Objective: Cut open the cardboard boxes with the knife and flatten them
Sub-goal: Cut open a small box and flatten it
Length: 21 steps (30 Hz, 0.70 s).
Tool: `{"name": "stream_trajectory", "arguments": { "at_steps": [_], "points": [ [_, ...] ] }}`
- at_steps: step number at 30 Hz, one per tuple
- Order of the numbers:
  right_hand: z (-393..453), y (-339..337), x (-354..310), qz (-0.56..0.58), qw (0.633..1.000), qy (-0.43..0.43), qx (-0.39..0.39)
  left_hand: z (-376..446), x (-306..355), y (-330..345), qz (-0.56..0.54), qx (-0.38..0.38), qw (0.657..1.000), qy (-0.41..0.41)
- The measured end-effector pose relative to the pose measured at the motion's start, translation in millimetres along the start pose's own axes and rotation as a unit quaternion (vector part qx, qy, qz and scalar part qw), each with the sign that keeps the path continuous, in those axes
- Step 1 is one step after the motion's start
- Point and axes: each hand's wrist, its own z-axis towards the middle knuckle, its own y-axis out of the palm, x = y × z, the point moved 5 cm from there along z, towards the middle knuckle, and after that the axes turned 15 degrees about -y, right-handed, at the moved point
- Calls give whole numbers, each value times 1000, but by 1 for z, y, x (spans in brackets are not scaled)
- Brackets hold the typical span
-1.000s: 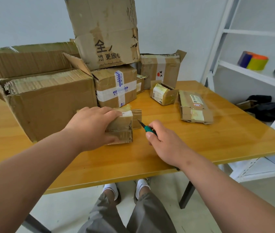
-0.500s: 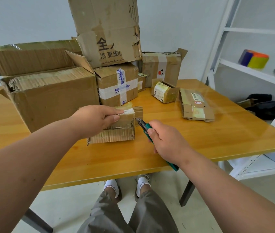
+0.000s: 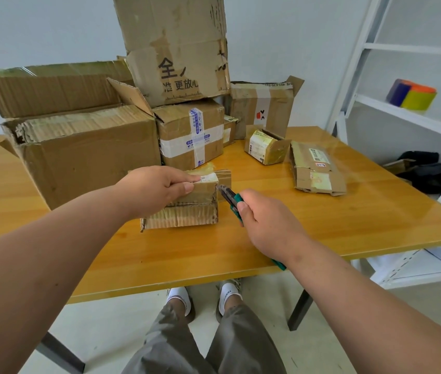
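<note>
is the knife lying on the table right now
No, the right hand grips the green knife, its blade tip at the upper right corner of the small box that the left hand holds.

Table: I'm seeing a glossy orange wooden table [image 3: 335,233].
Left: 1 big open box [image 3: 87,155] is sitting on it.
Middle: small box [image 3: 187,209].
Right: flattened box [image 3: 316,168] is lying flat.

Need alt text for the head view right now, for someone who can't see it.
The left hand grips the top of a small cardboard box near the table front, while the right hand holds a green utility knife, its tip at the box's upper right corner. More boxes, large and small, are piled and scattered behind it.
</note>
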Motion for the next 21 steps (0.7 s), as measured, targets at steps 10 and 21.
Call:
{"name": "stream_trajectory", "arguments": {
  "at_steps": [10,21],
  "points": [
    [-4,3,-1,-80,996,2,-35,-1,3,-1,4,-8,1000,-3],
    [-9,9,4,-151,981,-9,-125,-5,5,7,25,-23,998,45]
  ]
}}
